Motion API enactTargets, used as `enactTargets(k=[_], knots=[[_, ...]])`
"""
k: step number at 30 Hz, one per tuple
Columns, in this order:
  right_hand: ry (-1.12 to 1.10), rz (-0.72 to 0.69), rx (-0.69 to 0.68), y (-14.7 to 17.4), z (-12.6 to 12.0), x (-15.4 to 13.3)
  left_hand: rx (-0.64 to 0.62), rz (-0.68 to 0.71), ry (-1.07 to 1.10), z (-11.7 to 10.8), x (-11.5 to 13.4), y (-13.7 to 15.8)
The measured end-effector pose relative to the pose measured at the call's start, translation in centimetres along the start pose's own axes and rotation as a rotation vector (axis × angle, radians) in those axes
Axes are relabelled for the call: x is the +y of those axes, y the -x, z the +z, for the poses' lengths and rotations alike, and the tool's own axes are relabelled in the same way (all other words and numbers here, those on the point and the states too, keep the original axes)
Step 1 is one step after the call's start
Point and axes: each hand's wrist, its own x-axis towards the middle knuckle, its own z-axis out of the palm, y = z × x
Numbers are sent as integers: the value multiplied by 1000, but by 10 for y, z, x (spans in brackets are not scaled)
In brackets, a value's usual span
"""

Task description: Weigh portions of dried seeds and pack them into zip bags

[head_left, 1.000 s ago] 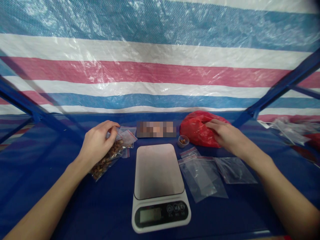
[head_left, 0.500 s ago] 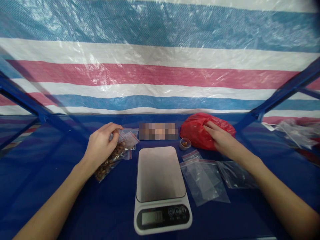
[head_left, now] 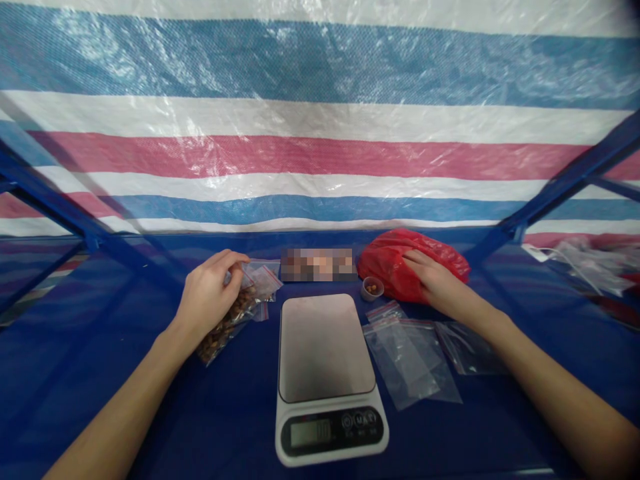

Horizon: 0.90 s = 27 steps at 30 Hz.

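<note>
At the left, my left hand point(head_left: 213, 290) is curled over a small pile of clear zip bags of brown nut-like pieces point(head_left: 233, 323). Its thumb and fingers close on the upper end of a bag, partly hidden by the hand. On the right, my right hand point(head_left: 433, 280) lies against a crumpled red plastic bag point(head_left: 380, 263), its fingers stretched over the surface. A small clear cup point(head_left: 372, 289) with a few brown pieces stands beside the red bag. Between my arms sits a kitchen scale point(head_left: 327, 350) with a bare metal plate and a lit display.
Flat, transparent zip bags point(head_left: 413, 363) lie right of the scale, one partly under my right forearm. A pixelated patch covers something behind the scale. Blue metal bars point(head_left: 555, 183) flank the blue tabletop, with a striped sheet point(head_left: 320, 157) behind. Crumpled clear plastic point(head_left: 595, 267) lies far right.
The view has shifted slightly, so most things appear a little to the right. My right fingers have moved slightly left over the red bag. The left hand stays at the zip bags.
</note>
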Motion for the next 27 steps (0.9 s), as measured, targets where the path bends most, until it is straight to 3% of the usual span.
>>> enactTargets(k=[11,22,27], knots=[[26,-3,118,6,3,10,4,12,-12,4,-5,-1],[-17,-52,34,-1,-4,2,21,26,-8,4,-2,-1],[2,-2,-8,-4,-10,-6,14,53,43,1,-3,-2]])
